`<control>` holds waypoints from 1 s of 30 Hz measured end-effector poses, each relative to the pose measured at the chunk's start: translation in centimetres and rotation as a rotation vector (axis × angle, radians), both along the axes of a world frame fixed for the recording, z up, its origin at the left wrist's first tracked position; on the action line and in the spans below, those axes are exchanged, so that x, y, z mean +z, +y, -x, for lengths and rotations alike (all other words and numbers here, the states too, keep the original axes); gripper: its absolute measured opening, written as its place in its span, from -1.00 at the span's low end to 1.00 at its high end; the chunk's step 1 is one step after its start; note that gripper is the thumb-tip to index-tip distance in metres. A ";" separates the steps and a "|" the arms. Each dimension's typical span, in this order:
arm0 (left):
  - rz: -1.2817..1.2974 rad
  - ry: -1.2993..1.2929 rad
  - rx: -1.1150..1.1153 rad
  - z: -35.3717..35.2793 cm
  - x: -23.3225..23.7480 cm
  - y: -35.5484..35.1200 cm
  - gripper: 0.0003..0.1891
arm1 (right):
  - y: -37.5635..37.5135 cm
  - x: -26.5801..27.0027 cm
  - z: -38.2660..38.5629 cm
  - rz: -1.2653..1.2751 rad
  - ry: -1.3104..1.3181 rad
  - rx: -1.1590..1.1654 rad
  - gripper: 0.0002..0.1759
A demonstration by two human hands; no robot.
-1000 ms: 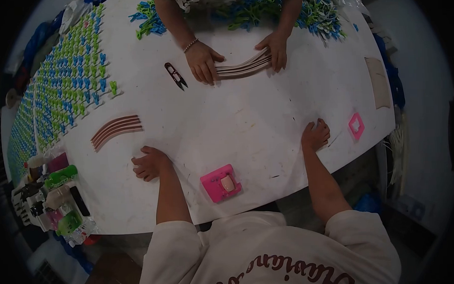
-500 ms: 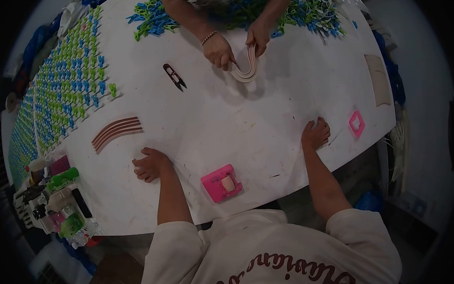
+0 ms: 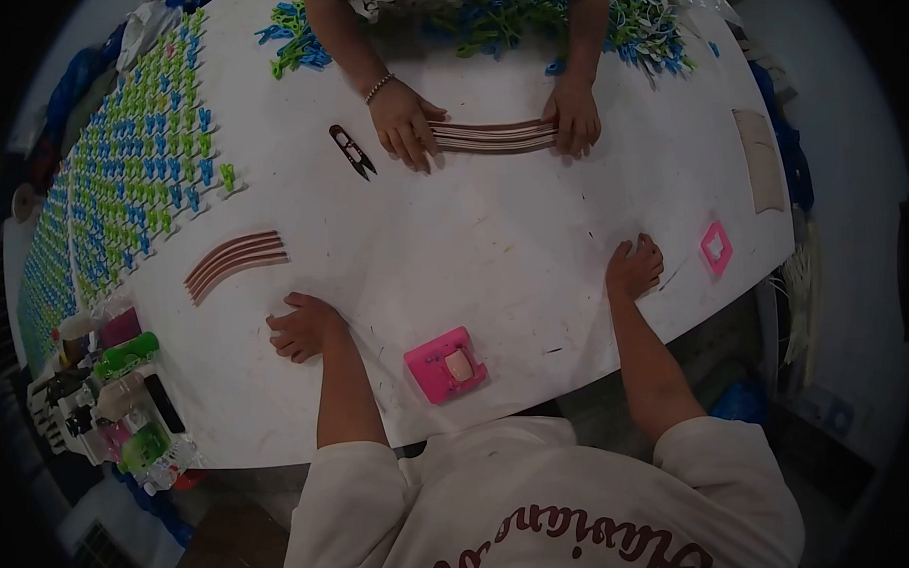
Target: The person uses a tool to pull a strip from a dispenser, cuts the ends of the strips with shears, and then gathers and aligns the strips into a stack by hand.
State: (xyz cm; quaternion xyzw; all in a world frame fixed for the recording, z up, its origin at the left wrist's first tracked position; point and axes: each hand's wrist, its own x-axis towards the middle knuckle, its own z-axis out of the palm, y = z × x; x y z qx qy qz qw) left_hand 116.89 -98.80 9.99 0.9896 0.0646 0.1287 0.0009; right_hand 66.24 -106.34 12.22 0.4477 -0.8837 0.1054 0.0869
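My left hand (image 3: 304, 327) rests on the white table (image 3: 504, 272) with its fingers apart and slightly bent, holding nothing. Just above it lies a fan of brown strips (image 3: 235, 260). On the right side of the table my right hand (image 3: 635, 266) lies with loosely curled, parted fingers and nothing in them. A pink diamond-shaped piece (image 3: 716, 249) is to its right, apart from it. Between my forearms sits a pink block (image 3: 440, 366) with a beige oval piece on it. Across the table, another person's hands (image 3: 404, 126) hold a stack of pale and brown strips (image 3: 494, 135) stretched out flat.
Thread snips (image 3: 352, 151) lie left of the other person's hands. Rows of blue and green clips (image 3: 140, 165) cover the left side, and a pile of similar clips (image 3: 646, 27) lies at the back. Assorted packets (image 3: 128, 396) stand at the left edge; a beige panel (image 3: 759, 160) lies right.
The other person's hands have moved apart, and the strips between them have gone from a U-shaped bend to nearly straight. My own hands have stayed in place.
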 end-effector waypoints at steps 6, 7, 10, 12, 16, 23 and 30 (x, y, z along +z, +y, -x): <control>0.014 0.000 -0.009 0.0 0.0 0.1 -0.39 | 0.0 0.2 -0.1 -0.015 0.002 -0.003 -0.56; 0.006 -0.013 -0.013 0.0 -0.1 0.1 -0.39 | 0.0 0.2 -0.1 -0.017 -0.002 -0.007 -0.56; 0.007 -0.016 -0.013 -0.1 -0.2 0.1 -0.39 | 0.0 0.3 -0.1 -0.020 -0.009 -0.011 -0.56; 0.006 -0.017 -0.013 0.0 -0.3 0.1 -0.39 | 0.0 0.2 -0.1 -0.016 -0.009 -0.010 -0.56; 0.007 -0.011 -0.011 0.0 -0.1 0.1 -0.40 | 0.0 0.1 -0.1 0.003 0.005 0.003 -0.56; -0.001 -0.038 -0.017 -0.2 -0.6 0.2 -0.40 | 0.1 0.1 -0.1 0.008 0.001 0.011 -0.57; -0.009 -0.041 0.000 0.0 -0.3 0.0 -0.40 | 0.0 0.1 -0.1 0.011 0.005 0.011 -0.56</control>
